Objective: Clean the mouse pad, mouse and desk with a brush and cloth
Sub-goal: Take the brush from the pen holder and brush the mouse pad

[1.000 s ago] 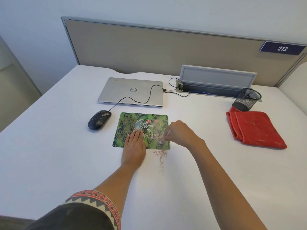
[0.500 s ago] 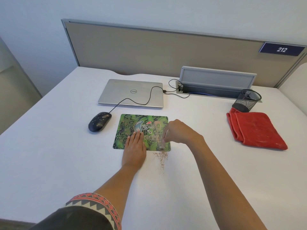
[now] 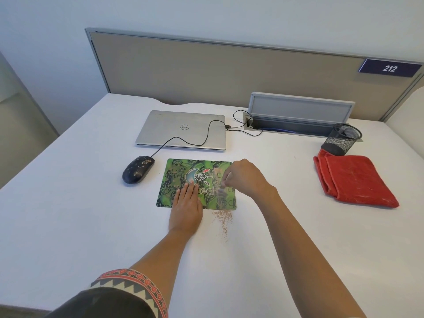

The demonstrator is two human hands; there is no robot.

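Green mouse pad (image 3: 176,167) sits mid-desk (image 3: 80,226). Left hand (image 3: 187,208) lies flat across its front edge, fingers together, pressing. Right hand (image 3: 246,177) pinches a small brush (image 3: 221,191), blurred, over the pad's right side. Crumbs (image 3: 223,218) lie just off the front-right corner. Speckled mouse (image 3: 137,170) left, red cloth (image 3: 353,180) near the right edge.

I read "212" on sign (image 3: 390,68), on partition (image 3: 206,72) | Dell logo on laptop (image 3: 181,129), upside down to me | "tech" on mouse pad (image 3: 207,191), other letters unclear
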